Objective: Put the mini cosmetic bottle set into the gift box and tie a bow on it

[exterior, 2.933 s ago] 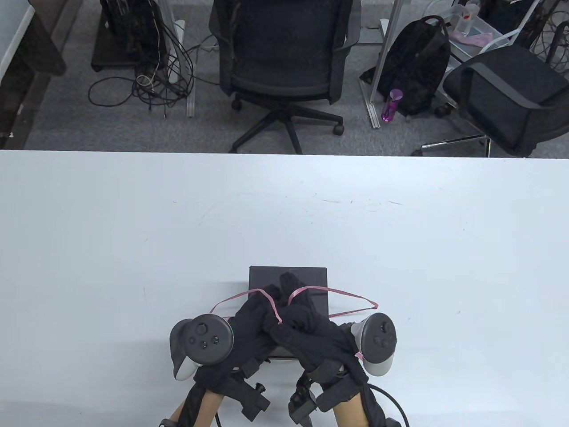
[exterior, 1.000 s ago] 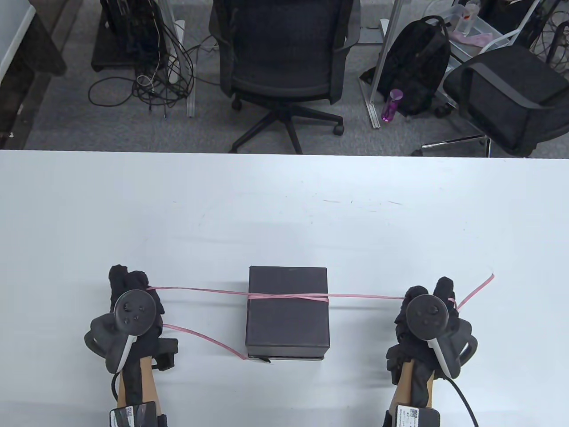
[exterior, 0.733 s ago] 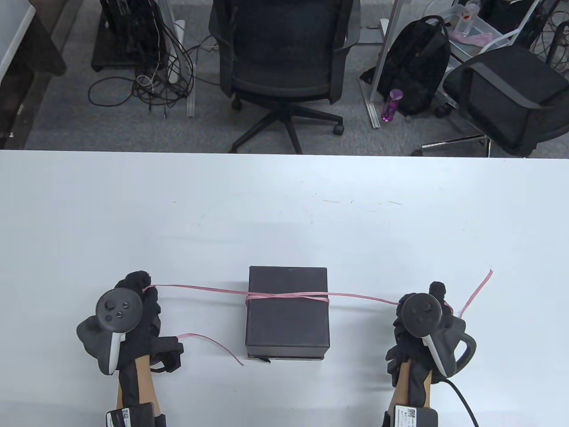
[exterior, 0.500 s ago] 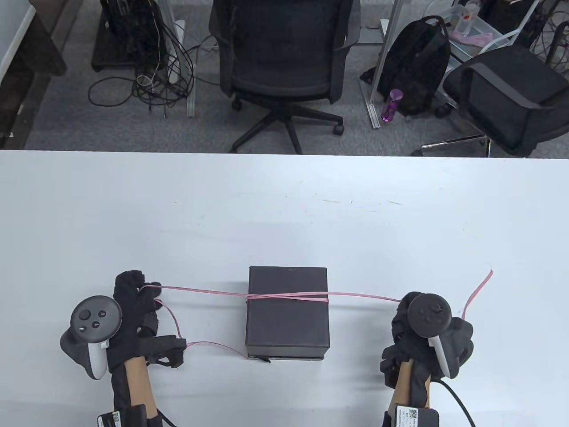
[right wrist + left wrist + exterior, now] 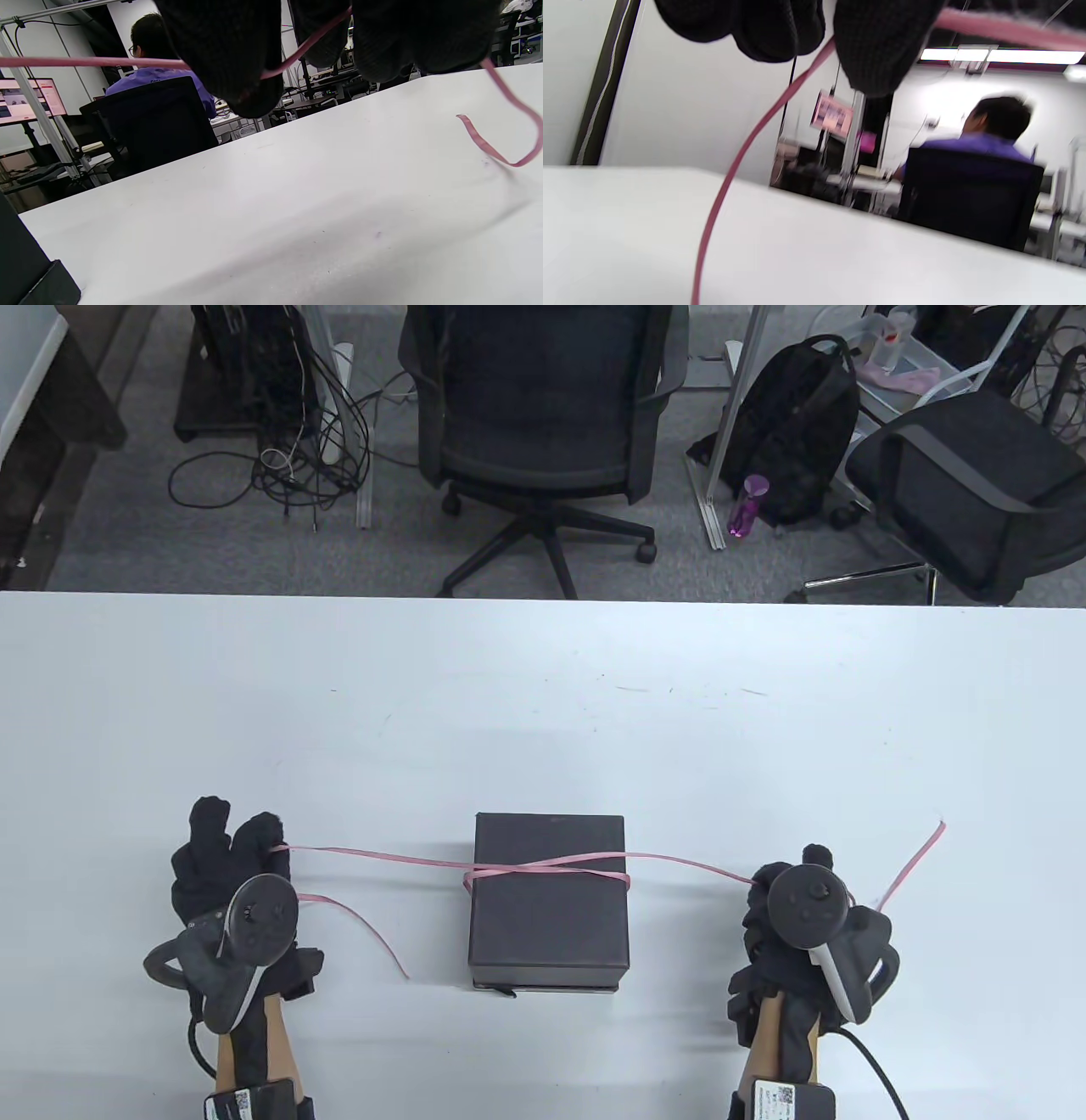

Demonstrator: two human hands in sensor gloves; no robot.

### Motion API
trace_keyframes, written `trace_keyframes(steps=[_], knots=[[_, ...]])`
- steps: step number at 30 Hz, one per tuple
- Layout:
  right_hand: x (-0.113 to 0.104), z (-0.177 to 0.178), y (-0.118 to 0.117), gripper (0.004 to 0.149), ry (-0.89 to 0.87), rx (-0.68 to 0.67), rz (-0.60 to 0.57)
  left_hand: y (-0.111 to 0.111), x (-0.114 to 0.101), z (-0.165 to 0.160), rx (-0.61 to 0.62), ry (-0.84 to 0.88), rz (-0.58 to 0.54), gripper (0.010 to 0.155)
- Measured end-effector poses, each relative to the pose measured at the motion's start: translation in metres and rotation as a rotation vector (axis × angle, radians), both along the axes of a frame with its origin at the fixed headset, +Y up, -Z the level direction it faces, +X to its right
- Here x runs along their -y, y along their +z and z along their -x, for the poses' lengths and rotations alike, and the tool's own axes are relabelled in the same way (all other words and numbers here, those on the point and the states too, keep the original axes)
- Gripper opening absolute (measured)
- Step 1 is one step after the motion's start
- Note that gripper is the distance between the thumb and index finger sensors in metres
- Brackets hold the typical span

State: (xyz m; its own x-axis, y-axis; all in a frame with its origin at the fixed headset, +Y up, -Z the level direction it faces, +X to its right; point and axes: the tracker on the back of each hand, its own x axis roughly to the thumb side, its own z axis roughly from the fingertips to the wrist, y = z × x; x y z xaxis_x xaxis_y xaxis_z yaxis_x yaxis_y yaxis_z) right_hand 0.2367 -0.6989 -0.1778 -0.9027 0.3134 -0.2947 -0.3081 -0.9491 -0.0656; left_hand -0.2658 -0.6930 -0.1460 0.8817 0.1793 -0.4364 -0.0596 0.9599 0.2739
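Note:
A closed black gift box (image 5: 550,899) stands on the white table (image 5: 543,712) near its front edge. A thin pink ribbon (image 5: 543,867) crosses over the lid and runs out to both sides. My left hand (image 5: 233,848) pinches the left strand well left of the box; its loose tail (image 5: 365,925) curls down onto the table. My right hand (image 5: 793,891) grips the right strand, with the free end (image 5: 912,861) trailing off to the right. In the left wrist view the ribbon (image 5: 746,152) hangs from my fingers (image 5: 882,46). The right wrist view shows the ribbon (image 5: 309,42) held between curled fingers (image 5: 229,55). No bottles are visible.
Office chairs (image 5: 543,407) and a black backpack (image 5: 793,432) stand on the floor beyond the table's far edge. A seated person (image 5: 152,55) appears in the background of both wrist views. The box corner (image 5: 29,271) shows at the right wrist view's lower left.
Both hands moved from over the box out to its sides, pulling the ribbon into a crossing on the lid. Since then the strands have slackened slightly and the left tail has swung away from the box.

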Motion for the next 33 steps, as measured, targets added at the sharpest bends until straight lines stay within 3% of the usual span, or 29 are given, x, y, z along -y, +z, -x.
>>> trace_keyframes(steps=[3, 6, 7, 12, 17, 21, 25, 27, 30, 33], knots=[[0.003, -0.001, -0.001, 0.040, 0.004, 0.016, 0.039, -0.011, 0.022, 0.005, -0.016, 0.088, 0.269, 0.041], [0.003, -0.002, -0.001, 0.063, -0.023, 0.027, 0.158, -0.018, 0.036, 0.009, 0.026, 0.236, 0.512, 0.068], [0.003, -0.002, -0.001, 0.067, -0.047, 0.037, 0.182, -0.018, 0.037, 0.010, 0.054, 0.265, 0.528, 0.072], [-0.007, 0.001, 0.003, 0.070, -0.045, 0.047, 0.175, -0.016, 0.023, 0.008, 0.084, 0.266, 0.486, 0.076], [-0.014, 0.016, 0.004, 0.056, -0.165, -0.119, -0.009, -0.009, -0.004, 0.003, 0.152, 0.300, 0.448, 0.075], [-0.010, 0.030, 0.002, 0.052, -0.338, -0.270, -0.083, -0.003, -0.016, 0.002, 0.198, 0.319, 0.363, 0.074], [-0.003, 0.046, -0.002, 0.051, -0.528, -0.426, -0.160, -0.004, -0.016, -0.017, 0.430, 0.469, 0.124, 0.073], [0.004, 0.058, -0.004, 0.052, -0.645, -0.484, -0.175, -0.009, -0.010, -0.038, 0.640, 0.590, 0.044, 0.074], [0.013, 0.070, -0.004, 0.055, -0.746, -0.499, -0.177, -0.017, 0.006, -0.067, 0.805, 0.758, 0.094, 0.077], [0.017, 0.075, -0.003, 0.057, -0.771, -0.487, -0.161, -0.022, 0.020, -0.087, 0.876, 0.810, 0.166, 0.080]])
